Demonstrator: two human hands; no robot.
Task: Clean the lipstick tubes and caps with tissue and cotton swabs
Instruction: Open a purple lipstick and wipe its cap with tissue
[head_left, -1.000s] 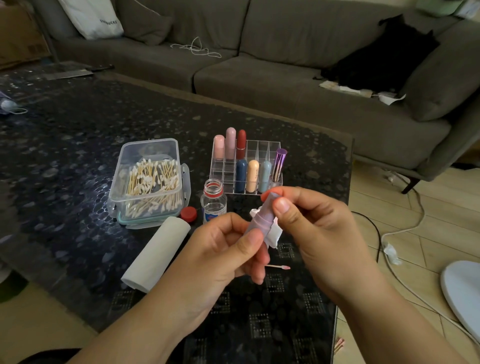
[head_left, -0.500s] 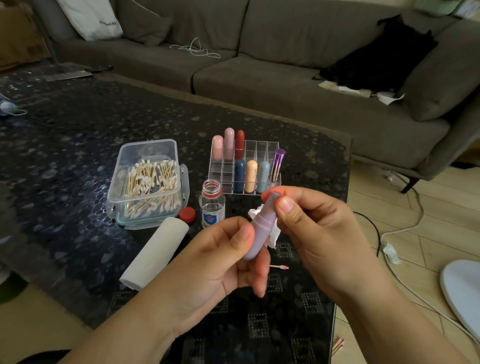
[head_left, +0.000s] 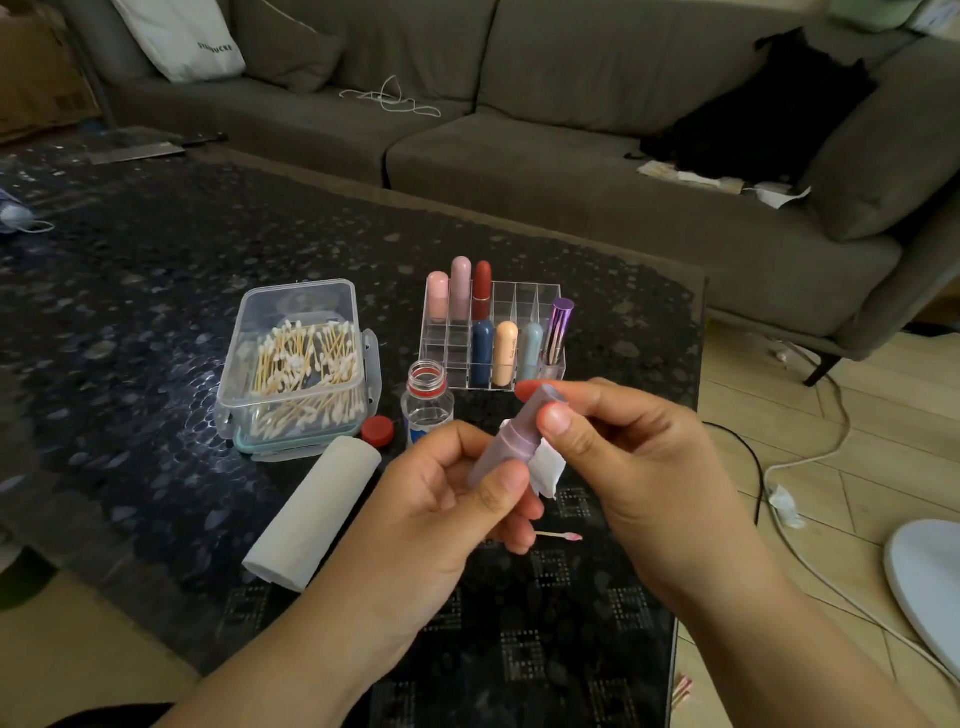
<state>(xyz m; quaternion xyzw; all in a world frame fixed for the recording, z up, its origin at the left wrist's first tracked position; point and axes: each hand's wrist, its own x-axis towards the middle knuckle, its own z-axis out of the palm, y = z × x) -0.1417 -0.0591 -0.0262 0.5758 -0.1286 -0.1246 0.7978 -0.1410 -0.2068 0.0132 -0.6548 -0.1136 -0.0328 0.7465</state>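
A: Delta vs a second ago?

B: Small. Lilac lipstick tube (head_left: 506, 441) stays between both hands above the bench (head_left: 156, 312), tilted, top end up-right. Left thumb has slid along the lower barrel; more of the folded tissue (head_left: 545, 467) shows under the right thumb now than half a second ago. Nothing on the bench has moved.

A: Fingers?

B: Left hand (head_left: 447, 514): fingers curled round the tube's lower end, thumb pressed on the front. Right hand (head_left: 639, 467): thumb and forefinger pinch the tube's upper end, with the tissue tucked against the tube below the thumb. Orange-red at the top tip; can't tell if it's lipstick or a fingertip.

A: Room and edges?

B: The hands are over the near right part of the bench, the bench's right edge near the right wrist. Used cotton swab (head_left: 558, 535), pink tip, lies on the bench under the hands. Open small bottle (head_left: 427, 402) stands just behind the left fingers, red cap (head_left: 377, 431) beside it. Tissue roll (head_left: 311, 514) lies left of the left hand, swab box (head_left: 298, 369) behind it. Clear organizer (head_left: 524, 301) with seven capped tubes stands behind the hands. Open bench far left and near front.
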